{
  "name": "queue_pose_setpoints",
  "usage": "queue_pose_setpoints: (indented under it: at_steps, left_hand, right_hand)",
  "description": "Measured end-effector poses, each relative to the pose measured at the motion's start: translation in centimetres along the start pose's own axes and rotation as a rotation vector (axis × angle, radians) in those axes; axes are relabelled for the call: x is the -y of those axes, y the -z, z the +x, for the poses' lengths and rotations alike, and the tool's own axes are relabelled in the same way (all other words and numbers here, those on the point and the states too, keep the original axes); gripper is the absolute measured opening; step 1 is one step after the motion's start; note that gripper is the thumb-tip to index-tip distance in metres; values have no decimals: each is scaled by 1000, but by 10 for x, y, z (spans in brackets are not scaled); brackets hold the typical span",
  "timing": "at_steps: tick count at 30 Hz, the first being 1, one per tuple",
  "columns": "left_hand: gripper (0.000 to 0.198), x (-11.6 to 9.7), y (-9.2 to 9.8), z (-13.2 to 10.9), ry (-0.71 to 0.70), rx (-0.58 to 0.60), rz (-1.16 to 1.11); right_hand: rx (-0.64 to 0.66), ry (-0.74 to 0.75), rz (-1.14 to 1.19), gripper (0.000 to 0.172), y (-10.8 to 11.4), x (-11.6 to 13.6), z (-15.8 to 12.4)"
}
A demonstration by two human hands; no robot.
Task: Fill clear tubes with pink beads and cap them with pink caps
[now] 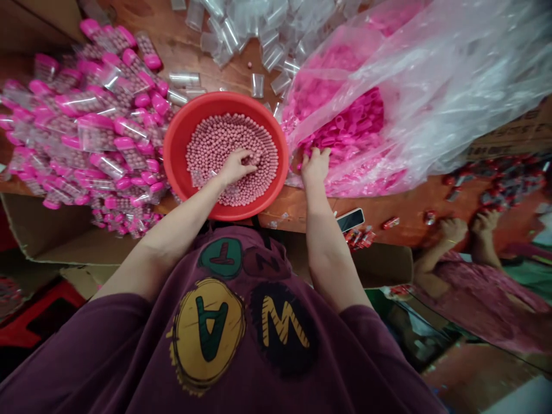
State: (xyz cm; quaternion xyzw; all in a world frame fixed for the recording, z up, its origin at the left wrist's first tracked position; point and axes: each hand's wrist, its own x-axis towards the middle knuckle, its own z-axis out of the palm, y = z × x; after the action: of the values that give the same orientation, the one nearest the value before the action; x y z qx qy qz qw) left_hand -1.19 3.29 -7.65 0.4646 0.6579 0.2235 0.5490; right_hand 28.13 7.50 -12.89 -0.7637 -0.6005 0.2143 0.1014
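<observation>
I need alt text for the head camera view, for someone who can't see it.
A person's left hand rests in a red bowl of small pink beads, while the right hand reaches into a clear bag of pink caps. Filled pink-capped tubes lie heaped at the left.

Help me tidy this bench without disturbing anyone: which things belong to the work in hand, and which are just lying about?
In hand:
- left hand in the bowl of beads
- right hand on the caps in the bag
- empty tubes
- filled tubes

Lying about:
- phone
- small red items
- co-worker's hands, busy at another pile
</observation>
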Motion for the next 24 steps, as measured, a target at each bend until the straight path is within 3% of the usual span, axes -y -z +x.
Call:
queue_pose_setpoints:
  at_steps: [5, 7, 9, 12, 19, 22, 24]
  left_hand:
    - [28, -12, 33, -41, -3, 122, -467]
    - [34, -19, 42, -56, 20, 181, -618]
    - [39, -28, 48, -67, 21, 212, -747]
    - [33, -39, 55, -77, 5, 217, -901]
    - [23, -54, 60, -92, 27, 174, -1060]
    - [17, -57, 59, -101, -6, 106, -1015]
    - [26, -59, 58, -107, -28, 66, -985]
  right_hand:
    - [-193, 135, 79, 53, 17, -10, -4]
    - [-302, 134, 204, 70, 24, -5, -8]
    - [-328, 135, 344, 83, 30, 6, -15]
    - [-199, 208, 467, 83, 37, 36, -29]
    - [197, 436, 699, 55, 56, 136, -70]
    - [277, 536, 708, 47, 73, 173, -83]
    - [264, 639, 669, 43, 82, 189, -89]
